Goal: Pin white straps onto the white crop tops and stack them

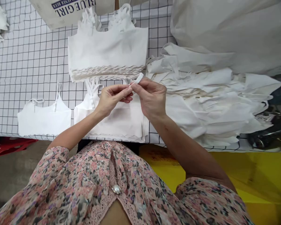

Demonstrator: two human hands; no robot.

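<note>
My left hand (pixel 116 96) and my right hand (pixel 151 95) meet above a low stack of white camisole tops (pixel 117 120). Between my fingertips is a narrow white shoulder strap (pixel 138 78), its looped end sticking up past my right thumb and forefinger. Both hands are closed in a pinch on it. Where the strap joins the top is hidden behind my fingers. Just beyond my hands lies a taller stack of white tops (pixel 107 47) with scalloped hems and bunched straps.
A single white top (pixel 44 120) lies flat at the left. Loose white garments (pixel 208 103) are heaped at the right, with a large white bag or cloth (pixel 231 31) behind. A printed cardboard box (pixel 65 12) stands at the back on the checked tablecloth (pixel 25 72).
</note>
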